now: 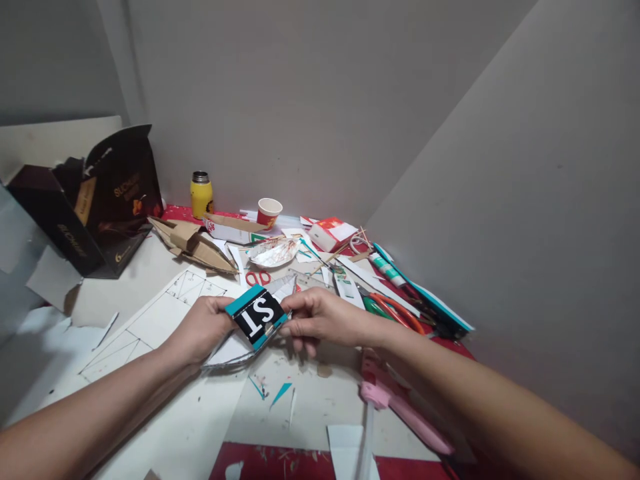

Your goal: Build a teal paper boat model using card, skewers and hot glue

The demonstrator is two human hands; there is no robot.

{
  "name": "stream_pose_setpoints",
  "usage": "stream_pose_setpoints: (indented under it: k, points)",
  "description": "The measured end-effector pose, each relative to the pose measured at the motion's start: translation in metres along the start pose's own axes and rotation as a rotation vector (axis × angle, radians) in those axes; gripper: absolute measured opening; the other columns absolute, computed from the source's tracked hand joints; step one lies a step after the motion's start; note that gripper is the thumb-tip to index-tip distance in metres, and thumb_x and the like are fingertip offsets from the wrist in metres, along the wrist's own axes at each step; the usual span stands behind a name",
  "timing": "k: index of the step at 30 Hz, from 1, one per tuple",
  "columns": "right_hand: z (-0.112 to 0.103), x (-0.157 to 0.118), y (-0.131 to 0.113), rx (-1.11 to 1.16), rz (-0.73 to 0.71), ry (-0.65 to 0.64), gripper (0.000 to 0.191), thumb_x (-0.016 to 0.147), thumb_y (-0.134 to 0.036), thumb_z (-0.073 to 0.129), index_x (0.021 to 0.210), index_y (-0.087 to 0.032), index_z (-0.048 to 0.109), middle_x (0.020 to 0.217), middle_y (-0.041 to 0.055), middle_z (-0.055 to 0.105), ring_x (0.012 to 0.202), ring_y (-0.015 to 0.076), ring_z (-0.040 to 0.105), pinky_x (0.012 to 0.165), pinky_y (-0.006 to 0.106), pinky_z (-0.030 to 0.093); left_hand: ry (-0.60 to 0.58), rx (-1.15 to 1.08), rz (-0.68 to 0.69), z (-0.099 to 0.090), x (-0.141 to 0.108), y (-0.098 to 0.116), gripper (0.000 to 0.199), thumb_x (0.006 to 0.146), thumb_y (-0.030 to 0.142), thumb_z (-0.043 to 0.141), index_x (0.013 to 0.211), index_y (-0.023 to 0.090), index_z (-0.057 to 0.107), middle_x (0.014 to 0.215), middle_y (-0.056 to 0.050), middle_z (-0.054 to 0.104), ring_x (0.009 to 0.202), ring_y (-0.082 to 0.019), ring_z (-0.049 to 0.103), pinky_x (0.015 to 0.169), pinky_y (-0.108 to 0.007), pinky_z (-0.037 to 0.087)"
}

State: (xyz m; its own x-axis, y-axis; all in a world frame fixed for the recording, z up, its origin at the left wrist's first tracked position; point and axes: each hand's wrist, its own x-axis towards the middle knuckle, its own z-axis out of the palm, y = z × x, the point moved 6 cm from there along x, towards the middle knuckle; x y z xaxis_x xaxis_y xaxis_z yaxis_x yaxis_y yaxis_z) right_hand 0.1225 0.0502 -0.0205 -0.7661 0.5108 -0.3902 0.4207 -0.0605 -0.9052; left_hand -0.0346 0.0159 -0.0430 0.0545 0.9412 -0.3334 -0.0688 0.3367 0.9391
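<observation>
A white cardboard boat shape (235,352) is held up above the table, with a teal and black card piece (256,315) lettered "ST" lying across its middle. My left hand (206,330) grips the left side of the card and boat, its thumb along the card's upper left edge. At the card's right edge, my right hand (316,319) pinches the piece between thumb and forefinger, the other fingers curled below. The boat's pointed far end shows behind the card, and its underside is hidden.
Behind are a brown cardboard boat (200,252), yellow bottle (201,195), paper cup (269,213) and red scissors (258,277). A dark box (107,207) stands left. Orange-handled scissors (400,310) and a pink glue gun (410,417) lie right. A drawn-on sheet (150,320) lies left.
</observation>
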Motion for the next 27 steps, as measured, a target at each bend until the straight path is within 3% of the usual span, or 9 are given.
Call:
stream_pose_setpoints:
  k: [6,20,27]
  points:
    - [-0.002,0.002,0.003,0.038,0.005,-0.035,0.023,0.079,-0.034,0.07,0.086,-0.013,0.064,0.057,-0.0021,0.067,0.042,0.0065,0.061,0.04,0.014,0.044,-0.016,-0.004,0.007,0.002,0.0,0.0,0.014,0.058,0.021,0.072,0.07,0.016,0.077,0.063,0.0,0.072,0.056,-0.015,0.06,0.058,-0.024,0.043]
    - [0.003,0.006,0.012,0.149,-0.014,-0.074,0.032,0.077,-0.038,0.073,0.088,-0.016,0.054,0.056,-0.0029,0.068,0.041,0.0087,0.062,0.038,0.014,0.047,-0.048,-0.001,0.007,0.002,0.002,-0.004,0.01,0.061,0.021,0.071,0.068,0.015,0.076,0.06,0.001,0.07,0.053,-0.012,0.055,0.055,-0.021,0.04]
    - [0.003,0.006,0.012,0.13,-0.025,-0.087,0.03,0.076,-0.038,0.073,0.085,-0.016,0.054,0.057,-0.0024,0.068,0.042,0.009,0.062,0.038,0.014,0.047,0.007,0.031,0.046,0.003,-0.001,0.0,0.01,0.06,0.019,0.069,0.067,0.015,0.076,0.059,0.001,0.07,0.054,-0.013,0.056,0.055,-0.022,0.041]
